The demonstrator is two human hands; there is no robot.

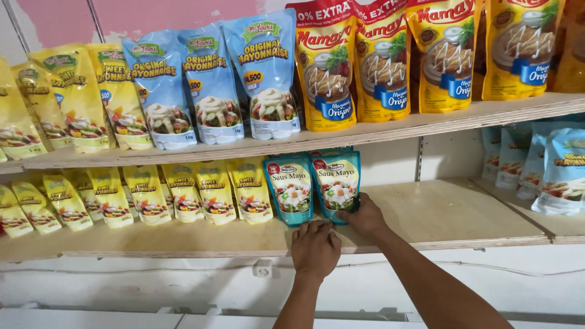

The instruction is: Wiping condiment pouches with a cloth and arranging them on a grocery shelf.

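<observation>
Two teal-edged sauce pouches stand side by side on the lower wooden shelf [439, 210]. My right hand [364, 216] grips the bottom right corner of the right teal pouch [337, 183]. My left hand [315, 247] rests fingers-down on the shelf's front edge, just below the gap between the two pouches and touching the base of the left teal pouch [290, 190]. Both arms reach up from the bottom of the view.
Yellow pouches [201, 194] fill the lower shelf to the left. The upper shelf [365, 131] carries yellow, light blue [213, 85] and orange-yellow pouches [384, 61]. More light blue pouches [560, 170] stand at the far right. Bare wood lies right of the teal pouches.
</observation>
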